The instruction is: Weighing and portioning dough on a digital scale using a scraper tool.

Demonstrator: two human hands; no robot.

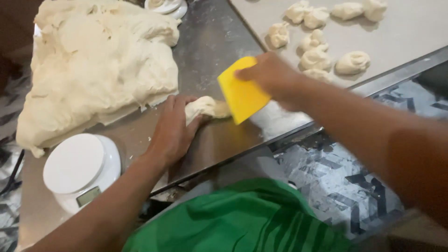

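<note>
Steel bench (pixel 219 42), flour-dusted, running corner to corner across the view. Big dough mass (pixel 98 65) on its left part, slumped and uneven, reaching almost to the bench's far edge. Pale tray (pixel 410 28) at upper right, carrying a cluster of shaped dough pieces (pixel 317 58), some knotted, some touching each other. Green garment (pixel 233 219) at bottom centre, below the bench's near edge. Patterned grey floor (pixel 336 182) visible at right, past the bench edge.

White round kitchen scale (pixel 79 170) at near left, just beside the big mass's lower edge, small display facing the near edge. Patch of loose flour (pixel 280 119) near the bench edge, under the right forearm.

Left hand (pixel 173 130) flat on the bench, fingers laid over the left end of a small dough lump (pixel 205 107); pressing it down, not closed around it. Small lump lying just right of the big mass, apart from it, between both hands. Right hand (pixel 270 74) pinched shut on the top edge of a yellow plastic scraper (pixel 240 93), blade tilted, its lower left edge touching the lump's right end.

White round object (pixel 165 5) at the top edge, partly cut off; kind unclear.
</note>
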